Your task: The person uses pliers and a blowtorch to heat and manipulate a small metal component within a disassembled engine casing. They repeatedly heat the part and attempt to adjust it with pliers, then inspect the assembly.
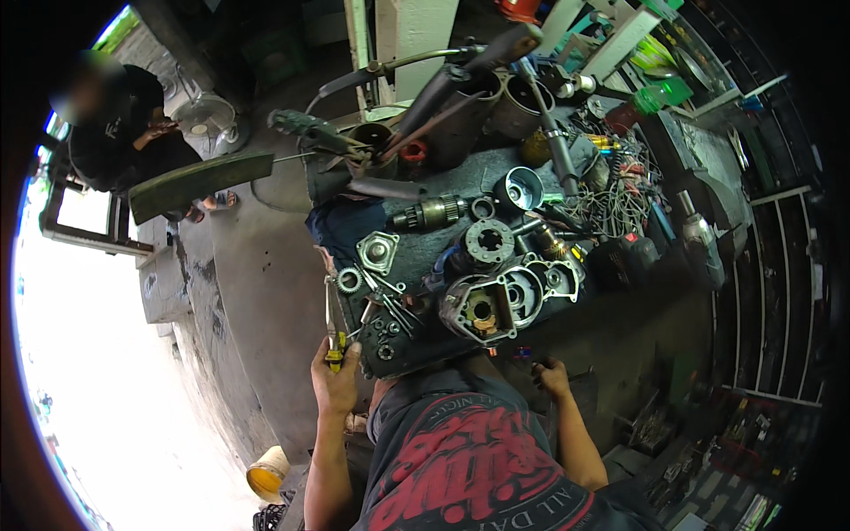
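My left hand (334, 382) is closed around the yellow-and-black handle of a screwdriver (336, 352), at the near left corner of the bench. The tool points away from me, beside the bench edge. My right hand (554, 377) hangs low to the right, off the near edge. Its fingers are curled, and whatever they hold is too dark to make out. Closest to the left hand on the bench are a small gear (350, 280), several bolts and pins (396, 310) and a metal flange (378, 253). An open cast-metal housing (478, 310) stands at the near edge between my hands.
Behind the housing lie a geared shaft (434, 213), a round rotor part (489, 241) and a metal cup (520, 188). Tangled wires (611, 190) heap up at the right. A dark curved strip (204, 184) juts out left, near a person (119, 133) and a fan (205, 115).
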A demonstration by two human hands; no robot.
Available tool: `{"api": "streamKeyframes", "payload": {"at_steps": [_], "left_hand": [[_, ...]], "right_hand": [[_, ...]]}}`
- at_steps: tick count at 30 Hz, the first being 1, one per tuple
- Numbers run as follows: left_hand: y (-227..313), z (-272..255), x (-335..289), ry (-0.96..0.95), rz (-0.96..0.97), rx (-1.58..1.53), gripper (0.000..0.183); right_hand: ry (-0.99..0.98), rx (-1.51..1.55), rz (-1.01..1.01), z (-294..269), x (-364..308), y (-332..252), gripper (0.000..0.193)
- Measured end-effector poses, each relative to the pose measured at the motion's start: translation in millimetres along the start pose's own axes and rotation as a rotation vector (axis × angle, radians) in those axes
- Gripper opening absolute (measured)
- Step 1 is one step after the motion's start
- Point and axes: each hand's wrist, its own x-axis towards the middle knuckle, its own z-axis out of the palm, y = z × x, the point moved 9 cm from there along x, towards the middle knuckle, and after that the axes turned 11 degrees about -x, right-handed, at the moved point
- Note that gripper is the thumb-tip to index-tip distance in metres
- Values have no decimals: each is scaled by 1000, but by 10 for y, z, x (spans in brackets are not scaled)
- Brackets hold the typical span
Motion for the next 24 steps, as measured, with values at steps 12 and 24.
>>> {"api": "streamKeyframes", "payload": {"at_steps": [12, 24], "left_hand": [[43, 319, -119, -49, 5, 87, 27], [221, 606, -142, -146, 64, 168, 24]], "right_hand": [[-32, 43, 13, 250, 160, 606, 18], [-20, 165, 77, 137, 209, 365, 16]]}}
